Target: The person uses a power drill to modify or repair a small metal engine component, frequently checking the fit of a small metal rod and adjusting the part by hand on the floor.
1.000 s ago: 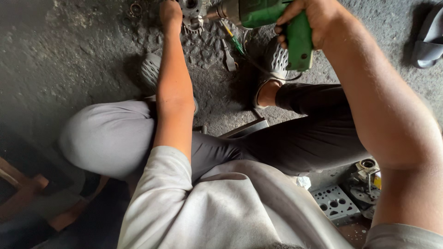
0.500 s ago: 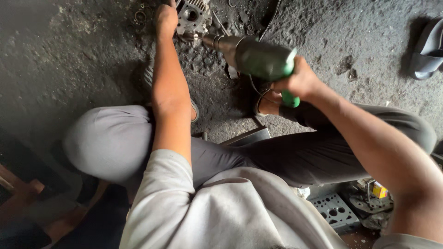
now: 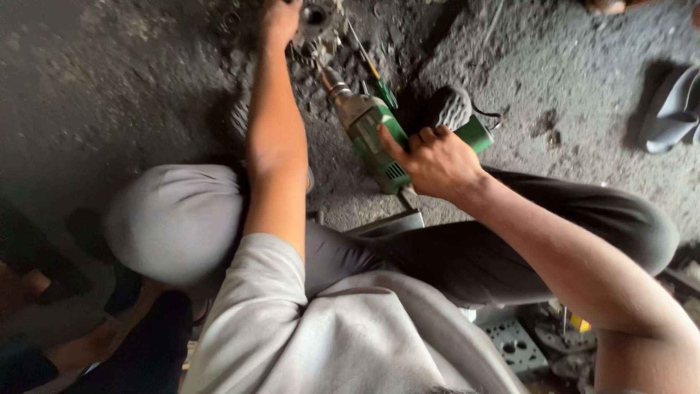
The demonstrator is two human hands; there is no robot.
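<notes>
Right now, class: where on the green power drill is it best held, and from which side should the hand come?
Take the green power drill by its handle, which sticks out sideways at the rear, coming from behind, opposite the chuck. The right hand already wraps there. The nose points at the metal part that the left hand steadies, so the front is best avoided.

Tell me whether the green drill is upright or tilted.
Tilted: the green drill slants, chuck up-left toward the metal part, handle in the right hand.

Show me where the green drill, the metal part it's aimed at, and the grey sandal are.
green drill (image 3: 375, 142), head view, on its green body.
metal part (image 3: 315, 14), head view, on its round opening.
grey sandal (image 3: 674, 109), head view, on its strap.
</notes>
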